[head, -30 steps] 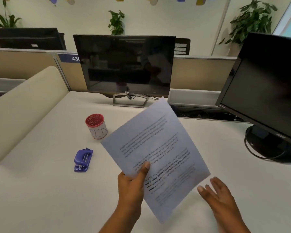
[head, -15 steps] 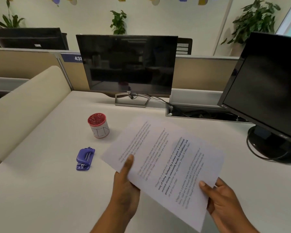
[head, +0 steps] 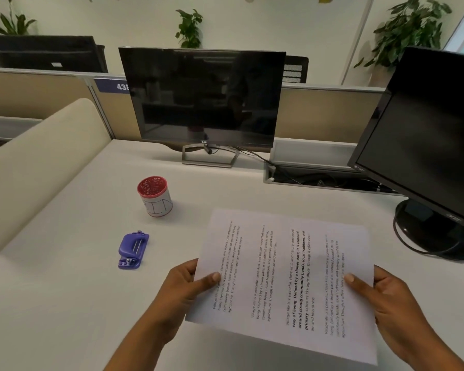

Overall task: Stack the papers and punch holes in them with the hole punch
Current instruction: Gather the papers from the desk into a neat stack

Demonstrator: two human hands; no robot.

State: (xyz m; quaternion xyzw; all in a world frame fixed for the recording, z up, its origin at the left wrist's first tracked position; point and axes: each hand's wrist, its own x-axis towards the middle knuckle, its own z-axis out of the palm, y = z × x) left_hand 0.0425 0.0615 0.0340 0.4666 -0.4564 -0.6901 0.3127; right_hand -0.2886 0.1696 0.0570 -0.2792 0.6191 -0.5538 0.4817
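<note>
Both hands have swung the papers [head: 284, 277] from a slanted hold into a nearly level one, long side across, with the printed lines running sideways to the viewer. Left hand [head: 177, 293] grips the left short edge, thumb on top and the other fingers hidden beneath the sheet; right hand [head: 394, 303] grips the right edge the same way, thumb pressed on the text. How many sheets lie in the stack cannot be told, since only the top page shows. Its near right corner reaches almost to the bottom of the view, and both forearms are cut off there. On the tabletop [head: 65, 303], left of the papers and apart from them, lies the purple hole punch [head: 133, 250], with a red-topped cup [head: 155, 196] just beyond it. Wide bare surface lies to the left and front-left. A monitor [head: 202, 99] stands at the back, and a second monitor [head: 429, 145] crowds the right, partly cut off.
</note>
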